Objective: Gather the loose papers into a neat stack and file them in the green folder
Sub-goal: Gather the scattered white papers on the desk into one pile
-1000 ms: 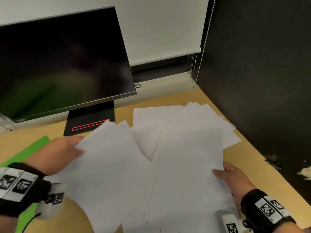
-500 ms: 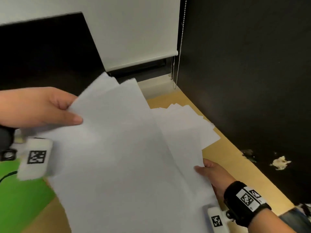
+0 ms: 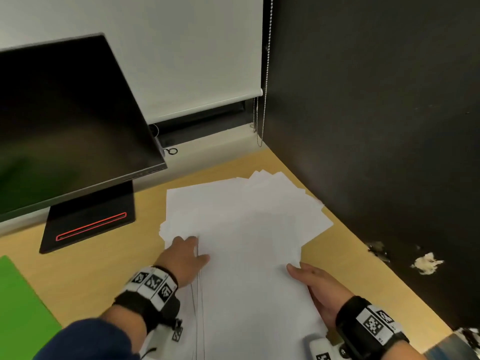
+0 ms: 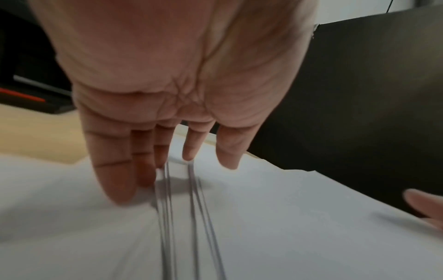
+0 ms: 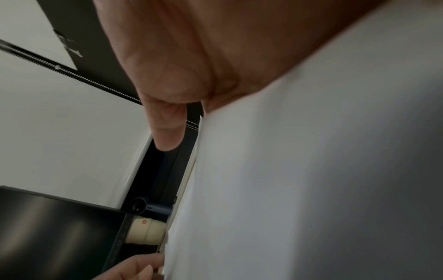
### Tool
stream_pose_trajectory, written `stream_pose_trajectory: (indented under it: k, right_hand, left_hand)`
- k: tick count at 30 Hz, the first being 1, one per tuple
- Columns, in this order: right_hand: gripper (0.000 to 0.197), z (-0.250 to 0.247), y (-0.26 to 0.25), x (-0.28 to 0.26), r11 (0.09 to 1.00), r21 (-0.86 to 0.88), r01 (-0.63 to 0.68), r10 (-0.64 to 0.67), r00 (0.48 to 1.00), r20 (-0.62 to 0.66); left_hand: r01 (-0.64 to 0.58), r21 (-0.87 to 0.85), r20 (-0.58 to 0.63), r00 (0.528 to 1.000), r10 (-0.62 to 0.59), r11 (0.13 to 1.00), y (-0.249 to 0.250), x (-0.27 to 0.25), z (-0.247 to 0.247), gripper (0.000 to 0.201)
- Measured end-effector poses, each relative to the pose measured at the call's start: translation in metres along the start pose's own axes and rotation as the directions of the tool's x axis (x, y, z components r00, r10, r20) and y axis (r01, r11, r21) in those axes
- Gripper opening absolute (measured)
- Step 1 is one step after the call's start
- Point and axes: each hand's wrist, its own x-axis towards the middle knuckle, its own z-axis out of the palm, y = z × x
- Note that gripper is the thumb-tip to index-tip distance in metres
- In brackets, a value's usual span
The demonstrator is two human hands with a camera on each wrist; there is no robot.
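Loose white papers (image 3: 246, 229) lie fanned out on the wooden desk (image 3: 78, 276), toward its right back corner. My left hand (image 3: 187, 255) rests on their left side, fingers (image 4: 115, 170) straight and touching the sheet edges (image 4: 196, 199). My right hand (image 3: 311, 284) holds the papers' right edge, with its thumb (image 5: 167, 132) on top and its fingers hidden beneath the sheets (image 5: 311, 170). The green folder (image 3: 18, 307) lies flat at the desk's front left, apart from both hands.
A dark monitor (image 3: 65, 126) on a black base (image 3: 88, 219) stands at the back left. A black partition (image 3: 376, 126) walls off the right side, close to the papers. A roller blind (image 3: 181, 61) with a bead chain (image 3: 266, 74) hangs behind.
The left hand had lifted a batch of sheets; those sheets now lie on the pile, and the hand rests flat at its left edge. The right hand stayed at the right edge.
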Motion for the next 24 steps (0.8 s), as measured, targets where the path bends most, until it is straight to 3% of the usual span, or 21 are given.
stream_pose_trajectory:
  k: [1, 4, 7, 8, 9, 11, 14, 17, 20, 24]
  right_hand:
    - [0.028, 0.004, 0.000, 0.000, 1.000, 0.011, -0.007, 0.006, 1.000, 0.022]
    - [0.045, 0.012, 0.008, 0.003, 0.998, -0.064, 0.020, -0.018, 0.999, 0.041]
    - [0.087, 0.008, 0.016, 0.005, 0.990, -0.134, 0.053, -0.056, 0.998, -0.015]
    - [0.092, 0.004, 0.016, 0.003, 0.988, -0.142, 0.067, -0.074, 0.996, -0.046]
    - [0.086, -0.002, 0.014, -0.002, 0.987, -0.142, 0.070, -0.082, 0.993, -0.082]
    - [0.054, -0.020, 0.010, -0.010, 0.986, -0.156, 0.063, -0.090, 0.981, -0.171]
    - [0.033, -0.048, 0.002, -0.023, 0.980, -0.199, 0.010, -0.072, 0.949, -0.308]
    - [0.031, -0.062, 0.001, -0.030, 0.976, -0.212, -0.046, -0.041, 0.920, -0.391]
    - [0.033, -0.065, 0.001, -0.033, 0.971, -0.202, -0.130, 0.023, 0.887, -0.461]
    - [0.035, -0.066, 0.002, -0.033, 0.969, -0.153, -0.196, 0.102, 0.874, -0.474]
  left_hand:
    - [-0.031, -0.062, -0.021, 0.999, 0.030, 0.998, -0.001, -0.004, 0.006, 0.061]
    - [-0.113, -0.213, -0.041, 0.993, 0.107, 0.970, 0.000, -0.008, 0.015, 0.059]
    - [-0.057, -0.318, -0.098, 0.995, 0.027, 0.947, -0.009, 0.005, 0.005, 0.058]
    - [-0.014, -0.315, -0.138, 0.990, -0.031, 0.949, -0.017, 0.015, -0.003, 0.058]
    - [0.044, -0.313, -0.179, 0.978, -0.105, 0.949, -0.026, 0.024, -0.012, 0.057]
    - [0.172, -0.342, -0.205, 0.946, -0.252, 0.924, -0.042, 0.041, -0.031, 0.052]
    - [0.257, -0.470, -0.138, 0.924, -0.358, 0.844, -0.057, 0.065, -0.052, 0.045]
    - [0.246, -0.681, -0.049, 0.925, -0.378, 0.690, -0.058, 0.083, -0.064, 0.050]
    - [0.267, -0.778, 0.023, 0.917, -0.399, 0.569, -0.048, 0.089, -0.070, 0.036]
    - [0.313, -0.687, 0.024, 0.912, -0.411, 0.656, -0.043, 0.093, -0.070, 0.040]
